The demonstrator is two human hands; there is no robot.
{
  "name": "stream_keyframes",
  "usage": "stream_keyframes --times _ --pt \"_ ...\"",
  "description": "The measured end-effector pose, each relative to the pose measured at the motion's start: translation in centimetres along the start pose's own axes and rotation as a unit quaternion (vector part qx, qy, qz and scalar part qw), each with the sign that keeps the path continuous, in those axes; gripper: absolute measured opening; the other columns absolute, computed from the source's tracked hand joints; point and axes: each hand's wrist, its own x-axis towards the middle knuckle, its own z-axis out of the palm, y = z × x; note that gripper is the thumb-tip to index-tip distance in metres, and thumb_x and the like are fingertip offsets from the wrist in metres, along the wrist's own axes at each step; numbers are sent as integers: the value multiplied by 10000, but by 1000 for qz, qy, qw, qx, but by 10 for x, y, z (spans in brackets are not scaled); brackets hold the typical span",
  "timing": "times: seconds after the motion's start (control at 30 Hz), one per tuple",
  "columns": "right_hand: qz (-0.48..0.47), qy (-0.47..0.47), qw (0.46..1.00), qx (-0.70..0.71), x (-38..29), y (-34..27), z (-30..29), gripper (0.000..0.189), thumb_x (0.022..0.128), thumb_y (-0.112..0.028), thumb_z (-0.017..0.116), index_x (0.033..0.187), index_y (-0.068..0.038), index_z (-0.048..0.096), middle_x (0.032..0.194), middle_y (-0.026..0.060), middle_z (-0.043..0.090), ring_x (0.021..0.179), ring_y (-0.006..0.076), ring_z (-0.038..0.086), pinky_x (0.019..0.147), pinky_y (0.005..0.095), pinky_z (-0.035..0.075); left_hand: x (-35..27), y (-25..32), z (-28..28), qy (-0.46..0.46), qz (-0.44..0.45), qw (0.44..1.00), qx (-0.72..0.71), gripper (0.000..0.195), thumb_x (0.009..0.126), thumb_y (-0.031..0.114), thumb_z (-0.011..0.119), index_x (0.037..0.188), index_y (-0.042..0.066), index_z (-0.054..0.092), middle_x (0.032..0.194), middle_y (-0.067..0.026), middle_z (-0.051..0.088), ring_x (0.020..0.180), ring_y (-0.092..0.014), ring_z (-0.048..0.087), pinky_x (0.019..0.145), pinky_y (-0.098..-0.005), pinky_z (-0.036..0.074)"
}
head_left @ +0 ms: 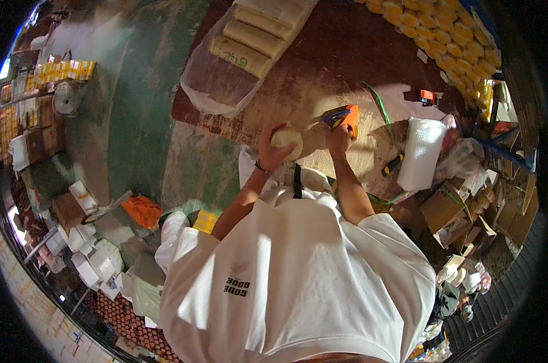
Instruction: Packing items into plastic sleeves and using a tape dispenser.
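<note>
My left hand (270, 152) grips a pale round object (286, 140), whose flat, disc-like end faces up; its lower part is hidden. In my right hand (339, 139) is an orange and blue handheld tool (346, 117) that looks like a tape dispenser, pointing left over the worn tabletop (319, 159). The tool and the round object are apart. Beyond my left hand lies a clear plastic bag (210, 97) with several paper-wrapped cylindrical packs (249, 41) inside. A green strap (380, 106) curves across the table to the right of the tool.
A white bubble-wrap bundle (421, 154) and a yellow-and-black utility knife (393, 164) lie at right. Stacked yellow round packs (442, 34) fill the far right. Cardboard boxes (446, 208) crowd the right side. An orange bag (141, 211) and white boxes (99, 263) sit at left.
</note>
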Motion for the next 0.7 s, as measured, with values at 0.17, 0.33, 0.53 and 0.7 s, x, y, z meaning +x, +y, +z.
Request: stream_keyframes --times 0.17,0.33,0.53,0.7 --pt "-109 -170 979 -16 43 50 45 446 961 -534 474 1158 -197 689 1253 221 593 1196 379 541 1021 570 343 10 2 7 -44 75 996 3 609 717 113 844 1263 31 586 1147 -118 679 1061 -218 648 934 -362 523" --pt "197 -117 952 204 33 -55 -14 774 896 -726 478 1282 -77 645 1309 248 573 1294 418 481 1078 573 309 -4 -5 -19 -39 24 998 -48 590 724 110 833 1253 31 585 1167 -123 663 1082 -236 638 951 -375 514" --pt "280 108 951 79 83 105 68 720 838 -630 684 1158 13 626 1144 164 680 980 337 668 879 399 523 -3 4 27 -98 100 981 -132 643 734 142 839 1292 7 550 1237 -141 605 1142 -265 602 1004 -388 480" --pt "166 -100 491 849 -24 -5 -69 380 1066 -344 484 1329 -76 542 1311 69 604 1173 209 605 948 363 555 3 -29 -6 -61 112 981 -147 708 735 174 849 1330 1 506 1242 -155 579 1148 -275 593 1001 -400 480"
